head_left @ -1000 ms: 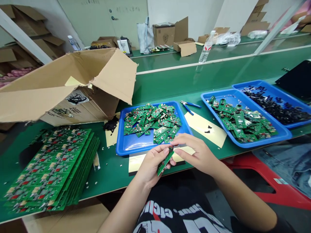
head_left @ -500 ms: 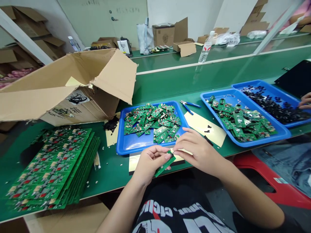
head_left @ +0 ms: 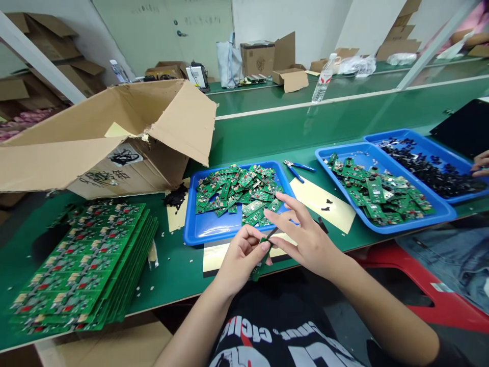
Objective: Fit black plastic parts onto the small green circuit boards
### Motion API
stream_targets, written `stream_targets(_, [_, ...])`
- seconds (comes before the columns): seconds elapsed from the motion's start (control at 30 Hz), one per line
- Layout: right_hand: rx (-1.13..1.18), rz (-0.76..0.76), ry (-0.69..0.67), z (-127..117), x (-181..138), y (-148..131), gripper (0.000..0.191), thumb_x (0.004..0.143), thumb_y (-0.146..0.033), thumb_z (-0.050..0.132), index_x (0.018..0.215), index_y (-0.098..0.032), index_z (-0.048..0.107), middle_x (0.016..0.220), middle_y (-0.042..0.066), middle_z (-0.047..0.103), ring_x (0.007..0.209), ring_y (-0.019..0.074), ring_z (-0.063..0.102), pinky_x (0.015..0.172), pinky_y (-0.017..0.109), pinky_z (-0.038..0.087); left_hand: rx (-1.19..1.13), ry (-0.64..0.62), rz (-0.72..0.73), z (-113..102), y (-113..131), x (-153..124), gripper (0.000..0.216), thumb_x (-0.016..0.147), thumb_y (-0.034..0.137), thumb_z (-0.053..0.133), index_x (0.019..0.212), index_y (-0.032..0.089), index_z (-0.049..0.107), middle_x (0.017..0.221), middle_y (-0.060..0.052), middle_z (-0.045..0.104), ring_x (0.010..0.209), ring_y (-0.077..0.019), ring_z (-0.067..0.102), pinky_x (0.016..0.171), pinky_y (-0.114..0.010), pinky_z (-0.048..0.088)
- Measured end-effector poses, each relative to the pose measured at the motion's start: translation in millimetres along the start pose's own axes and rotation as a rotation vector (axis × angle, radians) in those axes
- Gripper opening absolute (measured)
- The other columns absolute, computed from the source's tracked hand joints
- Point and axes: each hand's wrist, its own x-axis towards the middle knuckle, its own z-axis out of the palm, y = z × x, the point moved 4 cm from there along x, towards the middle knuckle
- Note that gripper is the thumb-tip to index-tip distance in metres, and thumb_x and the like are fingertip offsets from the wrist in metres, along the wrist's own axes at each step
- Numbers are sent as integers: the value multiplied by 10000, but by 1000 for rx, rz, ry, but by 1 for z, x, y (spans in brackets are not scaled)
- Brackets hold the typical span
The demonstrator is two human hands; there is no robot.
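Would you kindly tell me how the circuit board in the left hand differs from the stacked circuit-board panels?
The circuit board is small, while the stacked circuit-board panels are much larger. The circuit board is held in the left hand; the stacked circuit-board panels rest on the table. Both are green.

We see the circuit board (head_left: 256,272) only in part, as the fingers of the left hand (head_left: 242,260) cover its middle. The dark strip (head_left: 272,233) by the board's upper end is too small for us to make out, and we cannot tell whether the right hand (head_left: 305,242) pinches it. The picture's right edge cuts off a co-worker's hand (head_left: 481,163) and a black panel (head_left: 464,127); the left edge crops the large cardboard box (head_left: 168,165). We cannot read the faint writing on the door (head_left: 208,46).
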Motion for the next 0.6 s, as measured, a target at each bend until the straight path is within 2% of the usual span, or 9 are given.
stream_targets(0.07, [10,8,5,0,-1,1,352,870,-160,472,1221,-167,490,1285,189,405,883,179,583,866,421,492,11,20,53,-2,1,0,268,728,374,672,796,176,506,752,25,549,575,-65,516,586,-197,423])
stream_targets(0.17, [30,-19,43,0,-2,2,264,865,-135,458,1100,-186,568,1152,138,530,842,170,591,858,422,496,12,-6,78,-5,1,0,268,732,403,657,807,175,538,824,1,540,607,-71,486,594,-201,417])
stream_targets(0.23, [26,-41,55,1,-3,2,247,861,-111,448,1049,-195,585,1077,112,576,815,159,599,881,440,481,18,-47,68,-6,1,0,243,727,377,667,813,178,556,837,-10,544,649,-89,501,620,-211,429])
stream_targets(0.33, [11,-39,58,3,-4,4,236,850,-105,463,1028,-198,586,1072,111,581,853,168,604,902,459,470,65,-63,79,-8,2,-1,197,722,292,682,855,189,579,885,-30,572,797,-136,550,738,-248,455])
stream_targets(0.47, [48,-21,82,-5,-4,0,276,824,-82,473,1054,-191,579,1111,128,556,1040,228,558,898,465,481,352,2,179,-14,7,0,292,744,224,657,1031,217,599,1021,-62,595,975,-186,565,899,-314,432])
stream_targets(0.6, [198,93,123,-41,-14,-12,364,806,-52,480,1108,-239,561,1185,104,524,1089,233,545,894,425,498,688,179,459,-24,23,-3,321,746,196,653,1062,250,633,990,-57,623,923,-187,594,841,-306,466])
